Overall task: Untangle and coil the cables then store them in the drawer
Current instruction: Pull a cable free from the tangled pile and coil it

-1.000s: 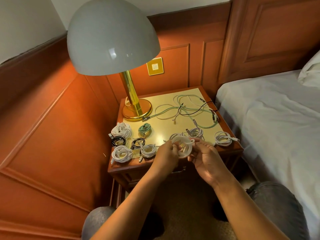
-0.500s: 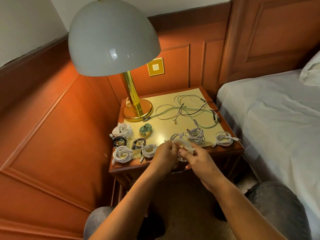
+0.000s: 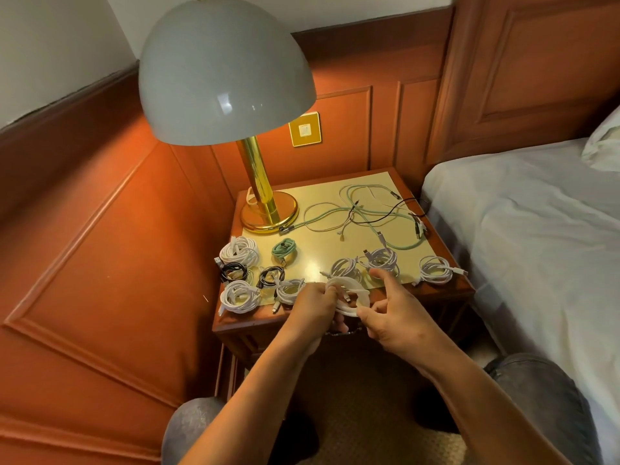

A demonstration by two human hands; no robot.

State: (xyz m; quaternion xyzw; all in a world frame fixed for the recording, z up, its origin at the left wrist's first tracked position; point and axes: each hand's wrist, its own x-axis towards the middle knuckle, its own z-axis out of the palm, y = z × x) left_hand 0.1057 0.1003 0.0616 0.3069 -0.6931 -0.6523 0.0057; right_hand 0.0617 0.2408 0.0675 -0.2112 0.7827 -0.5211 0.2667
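My left hand [image 3: 315, 305] grips a white cable coil [image 3: 352, 290] over the front edge of the nightstand [image 3: 241, 320]. My right hand [image 3: 392, 312] pinches the coil's lower loop, its index finger raised. Several finished coils lie on the top: white coils [image 3: 239, 250] [image 3: 239, 296] [image 3: 436, 270] [image 3: 380, 260], black coils [image 3: 234, 270] [image 3: 271, 275] and a green coil [image 3: 284, 250]. A loose tangle of green, white and black cables [image 3: 365, 213] spreads across the back. The drawer handle [image 3: 342, 332] shows just below my hands; the drawer looks closed.
A brass lamp [image 3: 258, 193] with a wide grey shade [image 3: 221, 72] stands at the nightstand's back left. A bed with white sheets [image 3: 536, 236] is close on the right. Wood-panelled walls enclose the left and rear. My knees [image 3: 191, 427] are below.
My right hand has shifted from the coil's top down to its lower loop, with the index finger lifting. The coil has turned slightly in my left hand.
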